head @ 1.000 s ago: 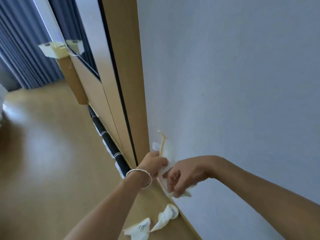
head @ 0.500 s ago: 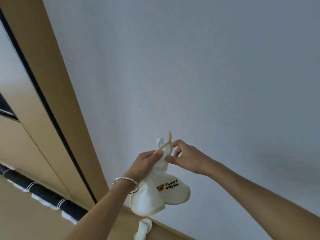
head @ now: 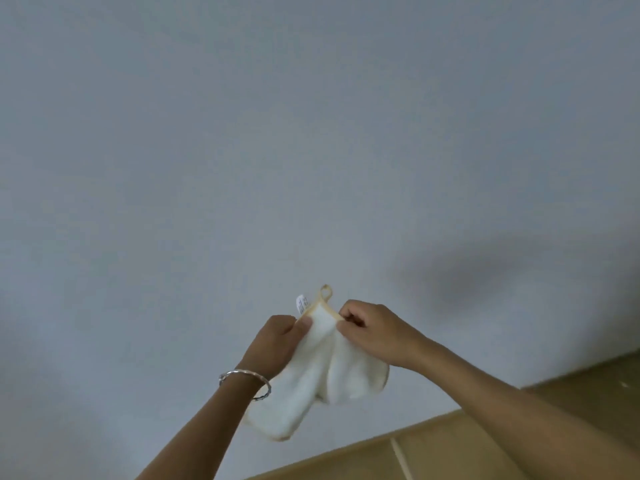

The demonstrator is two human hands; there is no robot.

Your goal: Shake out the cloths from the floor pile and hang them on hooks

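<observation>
Cloth (head: 322,368) held up before a pale wall (head: 311,133), its top edge pinched by the left hand (head: 277,341) and right hand (head: 374,330); its loop (head: 326,292) stands free between them, a bracelet (head: 245,379) circling the left wrist.

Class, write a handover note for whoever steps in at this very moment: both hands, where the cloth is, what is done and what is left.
Left hand pinches the white cloth at its top edge, left of its hanging loop; right hand pinches the edge to the loop's right.
The cloth hangs between them in front of the wall, loop standing free above the fingers.
Done: this cloth is off the floor and held open at the top.
Left: slip the loop over a hook; no hook is in view, nor the floor pile.
</observation>
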